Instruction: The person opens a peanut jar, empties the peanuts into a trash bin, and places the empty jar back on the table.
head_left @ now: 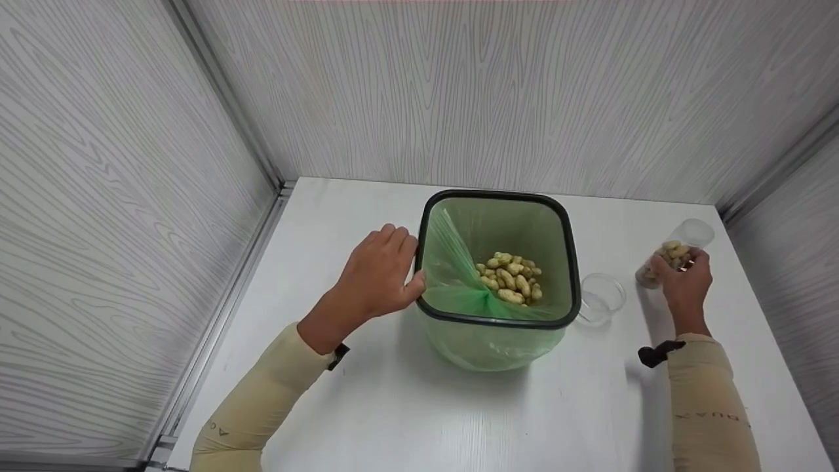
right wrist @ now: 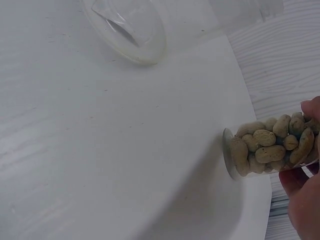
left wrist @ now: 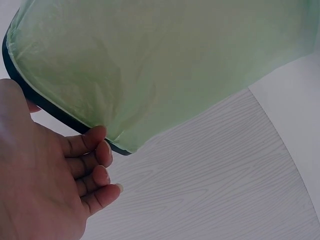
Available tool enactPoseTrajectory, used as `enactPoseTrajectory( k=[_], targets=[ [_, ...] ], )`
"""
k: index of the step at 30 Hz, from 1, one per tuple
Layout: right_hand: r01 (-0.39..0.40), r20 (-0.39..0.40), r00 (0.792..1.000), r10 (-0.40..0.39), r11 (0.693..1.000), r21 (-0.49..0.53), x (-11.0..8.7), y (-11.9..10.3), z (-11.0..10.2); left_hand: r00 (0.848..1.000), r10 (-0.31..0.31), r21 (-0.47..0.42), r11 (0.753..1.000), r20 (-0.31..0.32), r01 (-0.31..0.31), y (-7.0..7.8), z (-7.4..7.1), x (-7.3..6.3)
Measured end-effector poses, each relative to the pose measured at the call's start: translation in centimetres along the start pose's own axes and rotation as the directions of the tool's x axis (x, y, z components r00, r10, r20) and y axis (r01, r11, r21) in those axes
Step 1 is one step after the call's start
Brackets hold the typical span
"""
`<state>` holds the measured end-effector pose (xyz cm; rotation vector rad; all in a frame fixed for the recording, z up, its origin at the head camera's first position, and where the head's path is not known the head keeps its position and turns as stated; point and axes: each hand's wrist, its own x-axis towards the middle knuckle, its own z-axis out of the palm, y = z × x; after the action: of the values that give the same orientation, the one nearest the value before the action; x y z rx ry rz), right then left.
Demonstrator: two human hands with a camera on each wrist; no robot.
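Note:
In the head view, a bin with a black rim (head_left: 501, 322) and a green bag liner stands mid-table. Unshelled peanuts (head_left: 511, 278) lie heaped inside it. My left hand (head_left: 380, 272) holds the bin's left rim, and the left wrist view shows its curled fingers (left wrist: 89, 159) at the rim's edge. Over on the right, my right hand (head_left: 685, 285) grips a clear cylindrical jar (right wrist: 231, 155) of peanuts. The right wrist view shows peanuts packed in its lower part; that hand is partly cut off by the frame.
A second clear jar (head_left: 602, 298), with no peanuts visible in it, stands just right of the bin. White table surface (head_left: 393, 419) surrounds these things. Grey wood-grain panels (head_left: 419, 92) wall the table at the back and sides.

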<state>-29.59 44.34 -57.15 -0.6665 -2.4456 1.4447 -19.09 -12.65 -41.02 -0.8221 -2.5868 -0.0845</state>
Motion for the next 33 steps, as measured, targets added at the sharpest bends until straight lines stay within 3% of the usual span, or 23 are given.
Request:
enactPoseTrajectory(
  k=[21,33],
  targets=[
    [0.091,-0.113,0.989,-0.095,0.995,-0.033,-1.0,0.8,-0.2,1.000,-0.002,0.010,1.000,-0.007,0.002,-0.1,-0.3,-0.1],
    [0.117,-0.061,0.990,-0.124,0.988,-0.101,-1.5,0.3,-1.0,1.000,0.001,0.015,1.000,0.014,-0.001,0.1,-0.4,0.2]
  ],
)
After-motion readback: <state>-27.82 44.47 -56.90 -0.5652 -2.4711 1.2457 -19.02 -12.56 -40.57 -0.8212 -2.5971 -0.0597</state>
